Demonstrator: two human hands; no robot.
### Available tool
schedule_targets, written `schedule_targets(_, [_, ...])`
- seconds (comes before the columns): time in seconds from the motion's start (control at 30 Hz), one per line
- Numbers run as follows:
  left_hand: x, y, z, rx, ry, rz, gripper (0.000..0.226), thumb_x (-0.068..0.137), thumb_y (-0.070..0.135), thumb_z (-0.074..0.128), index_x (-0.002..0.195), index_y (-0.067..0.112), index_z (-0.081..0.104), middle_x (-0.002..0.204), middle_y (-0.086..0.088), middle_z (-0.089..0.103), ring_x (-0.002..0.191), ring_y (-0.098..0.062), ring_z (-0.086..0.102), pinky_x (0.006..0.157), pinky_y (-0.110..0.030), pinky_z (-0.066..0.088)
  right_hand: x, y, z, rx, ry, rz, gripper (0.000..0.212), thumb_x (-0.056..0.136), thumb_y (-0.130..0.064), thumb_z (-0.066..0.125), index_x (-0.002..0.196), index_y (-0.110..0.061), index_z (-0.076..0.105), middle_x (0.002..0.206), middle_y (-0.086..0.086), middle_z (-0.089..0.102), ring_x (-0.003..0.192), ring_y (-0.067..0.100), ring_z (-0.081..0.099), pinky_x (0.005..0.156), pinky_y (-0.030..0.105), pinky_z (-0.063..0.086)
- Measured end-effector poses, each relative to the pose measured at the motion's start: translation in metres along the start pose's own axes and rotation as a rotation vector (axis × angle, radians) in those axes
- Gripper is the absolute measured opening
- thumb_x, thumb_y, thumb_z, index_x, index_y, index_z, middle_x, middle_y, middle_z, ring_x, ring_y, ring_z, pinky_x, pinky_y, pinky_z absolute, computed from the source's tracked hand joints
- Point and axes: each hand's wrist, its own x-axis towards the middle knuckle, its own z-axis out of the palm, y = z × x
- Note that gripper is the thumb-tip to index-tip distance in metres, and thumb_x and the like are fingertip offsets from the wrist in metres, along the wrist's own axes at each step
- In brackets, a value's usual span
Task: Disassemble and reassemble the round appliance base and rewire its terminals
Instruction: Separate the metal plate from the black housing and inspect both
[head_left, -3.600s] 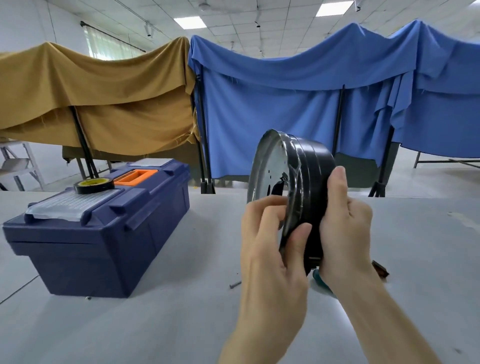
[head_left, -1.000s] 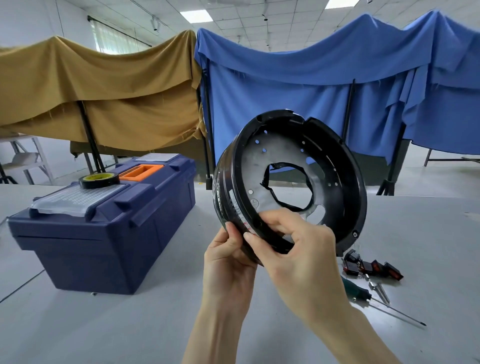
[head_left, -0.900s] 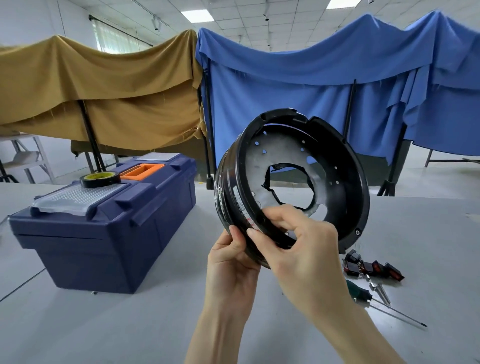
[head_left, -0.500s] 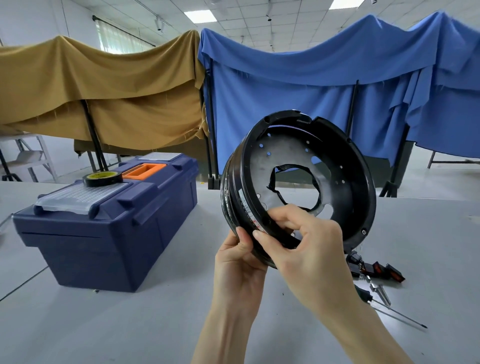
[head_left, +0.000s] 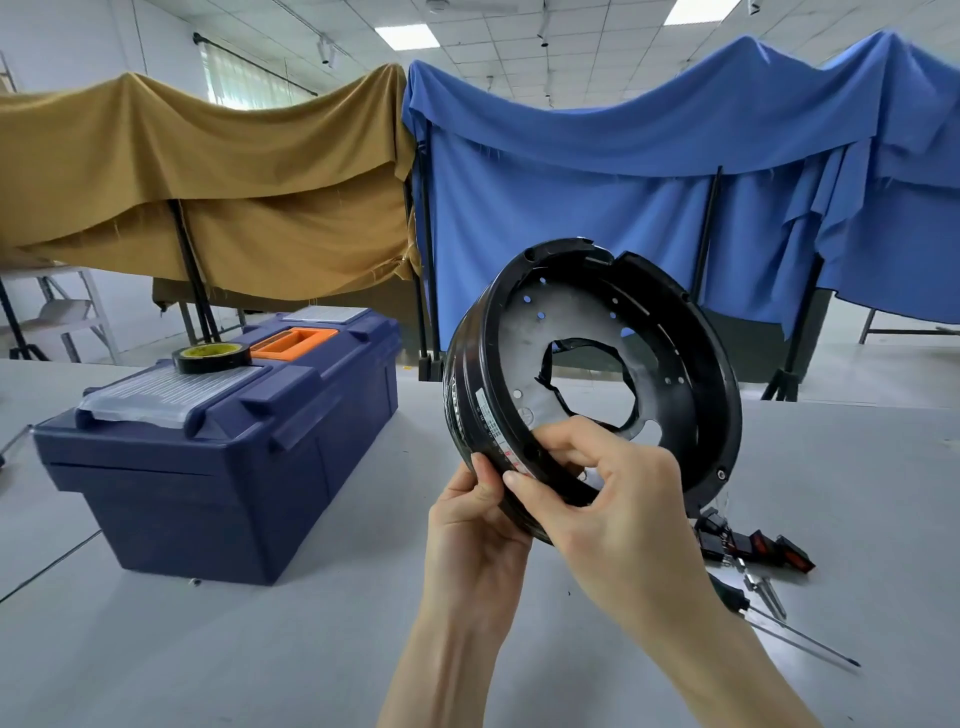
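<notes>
Bench (head_left: 260, 649) below; left hand (head_left: 478, 530) and right hand (head_left: 613, 519) fingers pinch the tilted round base (head_left: 701, 364) by its rim, so a slip could drop it onto the loose switches (head_left: 753, 545).

Black round appliance base (head_left: 696, 374) on edge above the table, open side toward camera (jagged central hole)

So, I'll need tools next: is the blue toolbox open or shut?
Shut: the toolbox has its lid lying flat and closed on the body, with a tape roll resting on top.
</notes>
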Motion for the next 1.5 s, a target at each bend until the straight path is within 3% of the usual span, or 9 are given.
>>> schedule_targets(0.1, [0.000,0.000,-0.001,-0.001,-0.004,-0.005,0.029,0.084,0.022,0.052,0.079,0.011,0.079,0.080,-0.014,0.074,0.071,-0.025,0.073,0.055,-0.028,0.056,0.000,0.001,0.001,-0.014,-0.007,-0.008,0.011,0.073,-0.027,0.070,0.083,-0.025,0.071,0.074,-0.017,0.071,0.076,0.009,0.067,0.071,0.033,0.054])
schedule_targets(0.3, [0.002,0.003,0.004,0.090,0.017,0.001,0.030,0.083,0.028,0.057,0.097,0.009,0.076,0.104,-0.021,0.071,0.090,-0.030,0.071,0.070,-0.032,0.057,0.004,0.010,-0.001,0.023,0.022,0.008,0.011,0.077,-0.013,0.076,0.086,-0.019,0.072,0.072,-0.014,0.070,0.070,0.005,0.066,0.065,0.013,0.049])
schedule_targets(0.57, [0.002,0.003,0.017,0.149,0.040,0.027,0.042,0.086,0.030,0.060,0.116,0.002,0.068,0.120,-0.028,0.064,0.113,-0.045,0.060,0.099,-0.050,0.046,0.013,0.020,-0.012,0.150,0.049,0.101,0.023,0.078,-0.004,0.079,0.092,-0.021,0.074,0.080,-0.013,0.075,0.079,0.005,0.071,0.076,0.020,0.055])
schedule_targets(0.7, [0.002,0.005,0.024,0.154,-0.029,0.054,0.043,0.088,0.033,0.059,0.118,0.003,0.067,0.119,-0.020,0.068,0.113,-0.036,0.064,0.094,-0.038,0.054,0.017,0.019,-0.022,0.279,0.071,0.120,0.026,0.078,-0.001,0.078,0.090,-0.024,0.073,0.081,-0.008,0.076,0.076,0.009,0.073,0.072,0.021,0.057])
schedule_targets(0.93, [0.000,0.008,0.034,0.269,-0.064,0.126,0.051,0.082,0.048,0.060,0.109,0.007,0.072,0.112,-0.021,0.070,0.110,-0.040,0.064,0.093,-0.044,0.052,0.023,0.022,-0.039,0.540,0.067,0.252,0.021,0.076,-0.003,0.075,0.093,-0.015,0.076,0.088,0.005,0.077,0.083,0.023,0.075,0.074,0.027,0.060])
schedule_targets(1.13, [-0.001,0.010,0.048,0.582,-0.158,0.393,0.032,0.071,0.023,0.081,0.102,0.020,0.075,0.114,-0.004,0.062,0.107,-0.013,0.065,0.092,-0.026,0.052,0.029,0.039,-0.055,0.859,-0.032,0.380,0.027,0.077,-0.012,0.065,0.100,-0.005,0.076,0.104,0.020,0.073,0.094,0.033,0.072,0.072,0.029,0.058])
schedule_targets(1.27, [-0.006,-0.004,0.065,1.008,-0.109,0.603,0.040,0.075,0.034,0.080,0.114,0.033,0.068,0.124,0.016,0.042,0.125,-0.001,0.039,0.103,-0.014,0.032,0.028,0.052,-0.057,1.072,-0.033,0.502,0.030,0.083,-0.021,0.054,0.092,-0.010,0.080,0.101,0.014,0.075,0.088,0.025,0.074,0.070,0.031,0.060])
schedule_targets(1.43, [-0.010,-0.022,0.072,1.497,-0.052,0.863,0.049,0.088,0.042,0.064,0.135,0.036,0.053,0.130,0.002,0.039,0.123,-0.017,0.031,0.104,-0.039,0.028,0.018,0.066,-0.044,1.328,0.045,0.775,0.045,0.102,-0.028,0.033,0.135,-0.007,0.055,0.137,0.014,0.057,0.127,0.030,0.055,0.107,0.042,0.041])
schedule_targets(1.5, [-0.010,-0.024,0.072,1.603,-0.030,0.885,0.050,0.088,0.044,0.061,0.136,0.034,0.053,0.128,-0.002,0.042,0.120,-0.023,0.035,0.102,-0.043,0.029,0.016,0.068,-0.044,1.372,0.055,0.831,0.048,0.104,-0.030,0.029,0.123,-0.006,0.066,0.131,0.014,0.062,0.122,0.031,0.059,0.104,0.043,0.046])
